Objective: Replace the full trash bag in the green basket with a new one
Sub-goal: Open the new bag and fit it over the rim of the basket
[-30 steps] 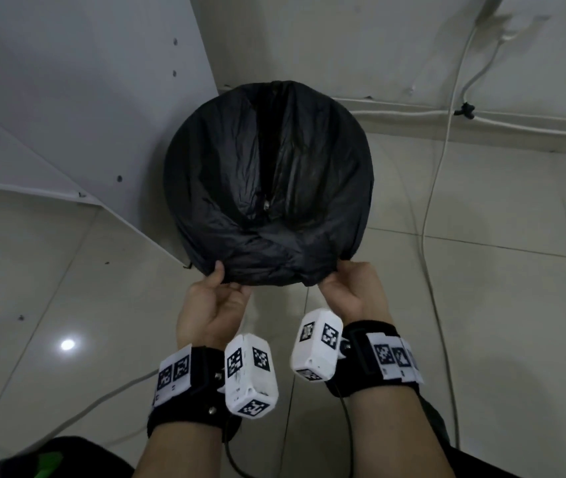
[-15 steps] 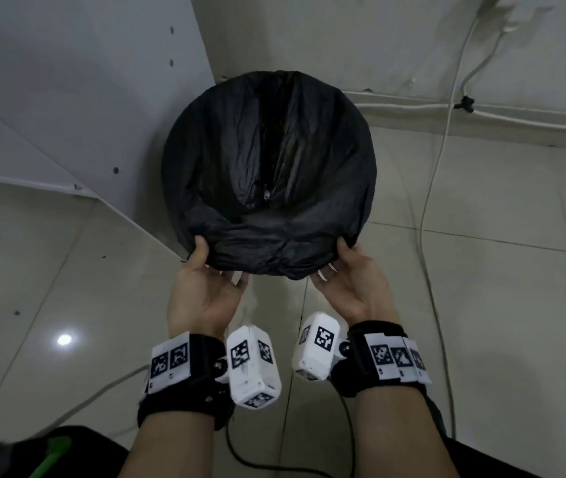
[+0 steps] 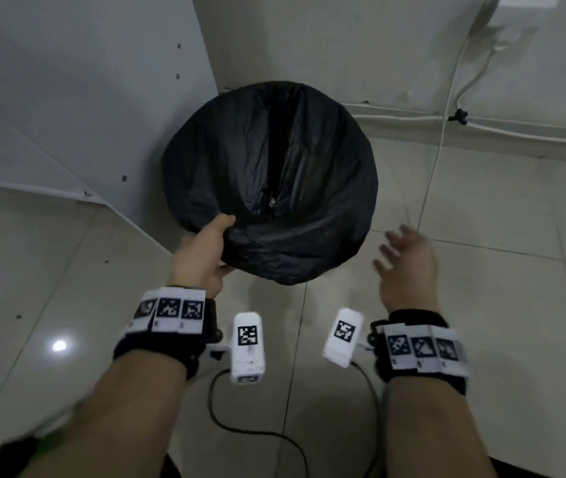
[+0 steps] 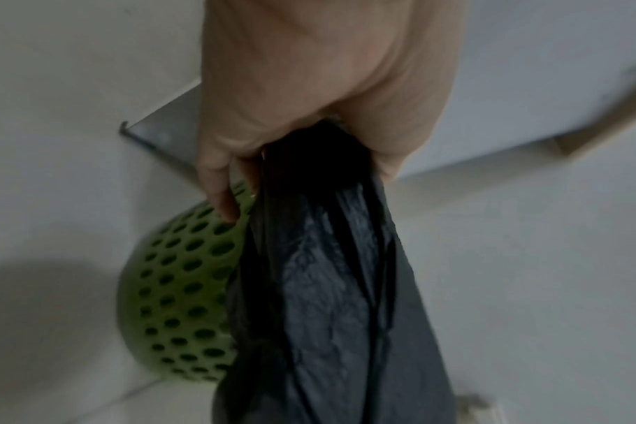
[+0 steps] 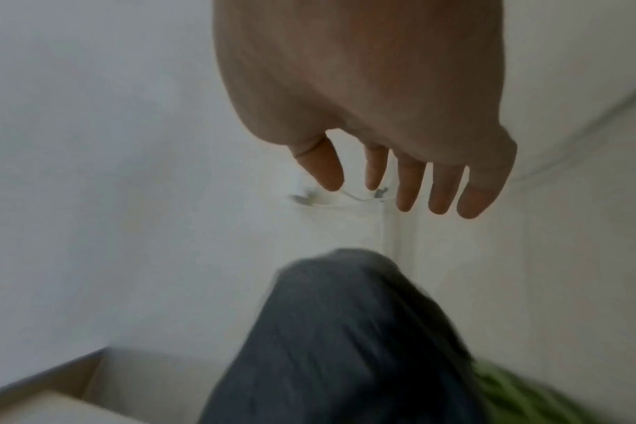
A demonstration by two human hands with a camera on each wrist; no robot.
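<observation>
One black trash bag [image 3: 285, 188] lined one green basket [image 4: 186, 287], which stood on the floor in the corner between a white panel [image 3: 78, 98] and the wall. The bag looked freshly fitted, its edge folded down over the rim, so I judged the lining step nearly done. My left hand [image 3: 202, 257] grasped the bag's edge at the near rim, thumb on top and fingers curled beneath. My right hand [image 3: 404, 267] was released, fingers spread, just beside the basket and touching nothing. Next I would need to smooth the right side's edge down evenly. Two white cables [image 3: 436, 160] ran along the wall behind.
</observation>
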